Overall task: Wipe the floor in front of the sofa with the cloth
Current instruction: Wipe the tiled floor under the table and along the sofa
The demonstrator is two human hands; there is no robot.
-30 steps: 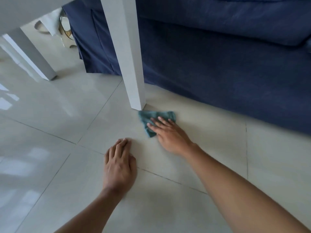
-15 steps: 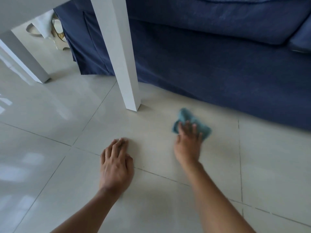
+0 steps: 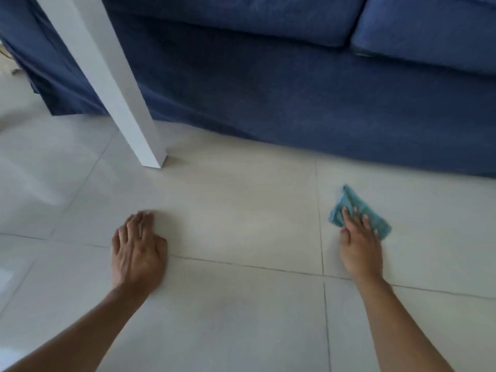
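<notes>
A small teal cloth (image 3: 351,204) lies crumpled on the pale tiled floor (image 3: 241,210), a short way in front of the dark blue sofa (image 3: 295,98). My right hand (image 3: 359,245) presses flat on the cloth's near part, fingers spread over it. My left hand (image 3: 137,248) rests palm down on the bare tiles at the left, holding nothing, fingers close together.
A white table leg (image 3: 118,95) stands on the floor to the left of the cloth, close to the sofa's skirt. Grout lines cross the tiles between my hands. The sofa's seat cushions (image 3: 429,30) fill the top of the view.
My right hand has swept the cloth to the right, from the foot of the white table leg to the tile beyond the grout line. The left hand stays planted.
</notes>
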